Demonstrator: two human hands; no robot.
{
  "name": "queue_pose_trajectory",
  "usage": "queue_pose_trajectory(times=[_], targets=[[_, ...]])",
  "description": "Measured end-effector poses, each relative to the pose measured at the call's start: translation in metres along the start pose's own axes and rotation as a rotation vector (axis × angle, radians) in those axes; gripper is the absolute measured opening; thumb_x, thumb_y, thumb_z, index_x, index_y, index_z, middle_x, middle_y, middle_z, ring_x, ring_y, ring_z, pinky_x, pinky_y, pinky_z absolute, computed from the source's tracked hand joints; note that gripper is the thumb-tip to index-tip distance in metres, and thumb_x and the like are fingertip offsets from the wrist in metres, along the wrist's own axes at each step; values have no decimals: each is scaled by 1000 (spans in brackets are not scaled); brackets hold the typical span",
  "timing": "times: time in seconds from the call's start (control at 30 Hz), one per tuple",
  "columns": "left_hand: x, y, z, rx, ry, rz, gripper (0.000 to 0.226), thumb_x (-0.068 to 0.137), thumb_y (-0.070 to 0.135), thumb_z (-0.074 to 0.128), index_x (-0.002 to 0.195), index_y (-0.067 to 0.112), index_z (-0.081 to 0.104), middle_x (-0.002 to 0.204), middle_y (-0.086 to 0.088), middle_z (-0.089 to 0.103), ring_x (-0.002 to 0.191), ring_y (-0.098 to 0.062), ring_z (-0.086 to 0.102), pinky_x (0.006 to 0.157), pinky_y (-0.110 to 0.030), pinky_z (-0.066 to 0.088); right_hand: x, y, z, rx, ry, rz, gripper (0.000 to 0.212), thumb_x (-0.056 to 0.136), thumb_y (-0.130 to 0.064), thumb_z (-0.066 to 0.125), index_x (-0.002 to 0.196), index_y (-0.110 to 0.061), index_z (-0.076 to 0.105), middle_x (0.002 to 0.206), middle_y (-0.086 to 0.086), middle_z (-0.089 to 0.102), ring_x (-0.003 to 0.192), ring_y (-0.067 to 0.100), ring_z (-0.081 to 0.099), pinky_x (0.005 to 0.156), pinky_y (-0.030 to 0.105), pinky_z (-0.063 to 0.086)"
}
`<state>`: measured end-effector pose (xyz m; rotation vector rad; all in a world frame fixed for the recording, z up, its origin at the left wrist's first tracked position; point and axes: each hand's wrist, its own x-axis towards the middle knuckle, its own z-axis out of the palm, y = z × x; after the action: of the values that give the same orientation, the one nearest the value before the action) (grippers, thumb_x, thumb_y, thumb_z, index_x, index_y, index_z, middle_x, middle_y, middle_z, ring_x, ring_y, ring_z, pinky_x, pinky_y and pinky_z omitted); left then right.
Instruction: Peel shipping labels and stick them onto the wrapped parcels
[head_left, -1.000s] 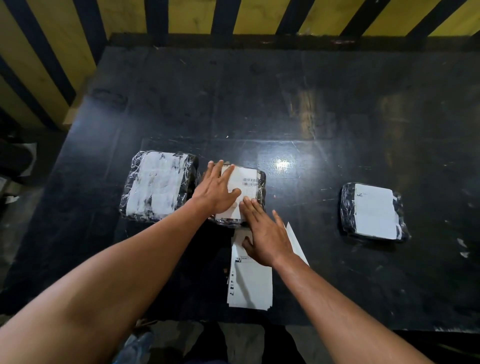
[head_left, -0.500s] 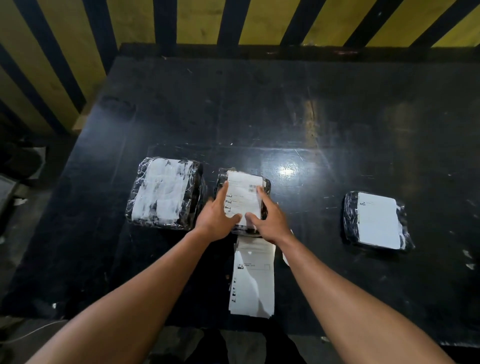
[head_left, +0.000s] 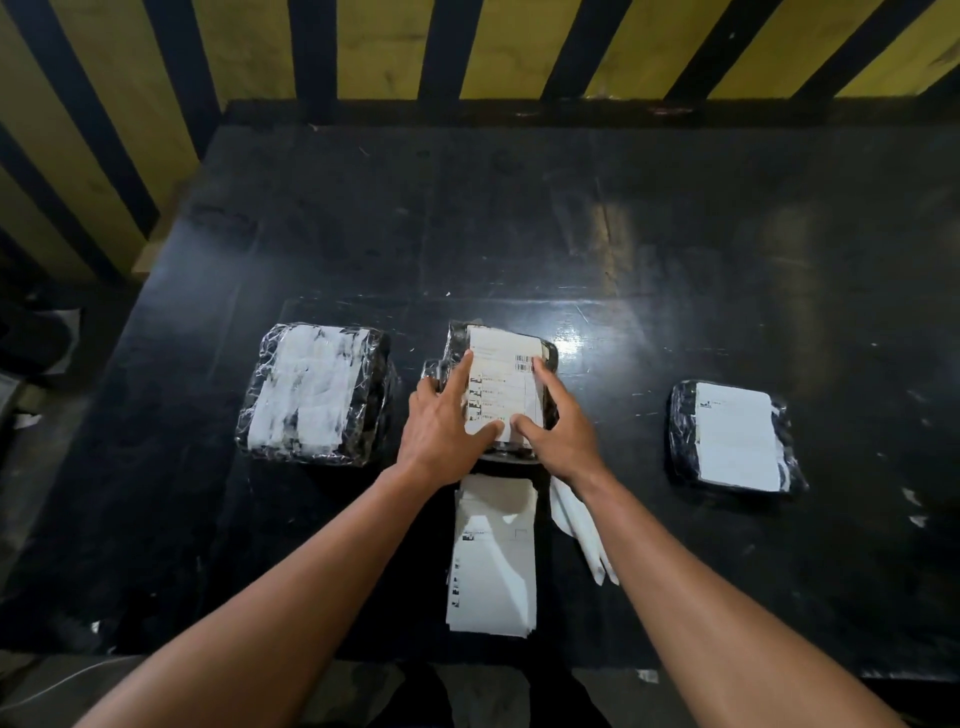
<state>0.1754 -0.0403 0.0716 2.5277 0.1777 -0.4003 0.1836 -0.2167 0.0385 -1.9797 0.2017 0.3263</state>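
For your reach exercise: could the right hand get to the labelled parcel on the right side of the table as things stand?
Probably yes. The right hand rests flat on the middle parcel, gripping nothing, and only bare table lies between it and the right parcel.

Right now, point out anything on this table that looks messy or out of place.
The large plastic-wrapped parcel on the left carries smeared, patchy white streaks instead of a clean label. Loose white backing strips lie askew beside the white label stack. The small wrapped parcel on the right looks neatly labelled.
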Motion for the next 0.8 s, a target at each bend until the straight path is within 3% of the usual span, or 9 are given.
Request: queue_pose_trajectory(times=[0.13, 0.27, 0.4, 0.57, 0.7, 0.73, 0.8], targets=[[1, 30, 22, -64, -61, 48, 100, 94, 41, 71, 165, 43, 1, 138, -13, 46, 131, -32, 47, 109, -50, 46, -4, 10, -39, -71, 69, -12, 85, 86, -15, 76, 159, -35, 36, 158, -2, 42, 142, 16, 42, 114, 28, 35], [5, 69, 58, -101, -139, 120, 100, 95, 35, 69, 165, 38, -2, 149, -10, 48, 135, -28, 47, 113, -49, 44, -8, 32, -88, -104, 140, -3, 85, 84, -13, 77, 157, -36, 39, 156, -1, 46, 139, 17, 45, 116, 41, 45], [10, 113, 98, -119, -187, 201, 102, 92, 31, 70, 165, 38, -1, 157, -7, 47, 144, -29, 41, 119, -52, 39, -13, 58, -139, -118, 212, 41, 83, 83, -11, 76, 155, -35, 42, 157, -3, 46, 142, 20, 43, 119, 42, 40], [15, 163, 145, -141, -243, 267, 100, 94, 26, 69, 167, 31, 1, 154, -9, 48, 141, -29, 44, 118, -50, 41, -18, 89, -198, -158, 288, 79, 81, 83, -7, 75, 155, -30, 44, 155, -2, 48, 139, 16, 45, 110, 24, 35], [16, 202, 177, -134, -302, 279, 96, 98, 22, 68, 168, 26, 2, 157, -13, 42, 144, -31, 41, 121, -47, 37, -18, 112, -235, -198, 327, 149, 81, 84, -11, 76, 154, -35, 43, 153, -3, 47, 138, 23, 46, 115, 45, 42], [16, 209, 183, -133, -320, 286, 95, 99, 21, 67, 168, 25, 3, 158, -14, 40, 146, -31, 40, 122, -46, 35, -18, 118, -242, -187, 329, 160, 80, 84, -10, 75, 154, -33, 43, 153, -2, 46, 140, 24, 45, 116, 44, 41], [16, 219, 194, -132, -374, 288, 94, 99, 20, 68, 168, 26, 5, 161, -14, 35, 149, -32, 36, 124, -46, 31, -20, 130, -253, -170, 320, 187, 77, 87, -6, 73, 155, -28, 44, 154, 1, 45, 141, 23, 44, 111, 30, 38]])
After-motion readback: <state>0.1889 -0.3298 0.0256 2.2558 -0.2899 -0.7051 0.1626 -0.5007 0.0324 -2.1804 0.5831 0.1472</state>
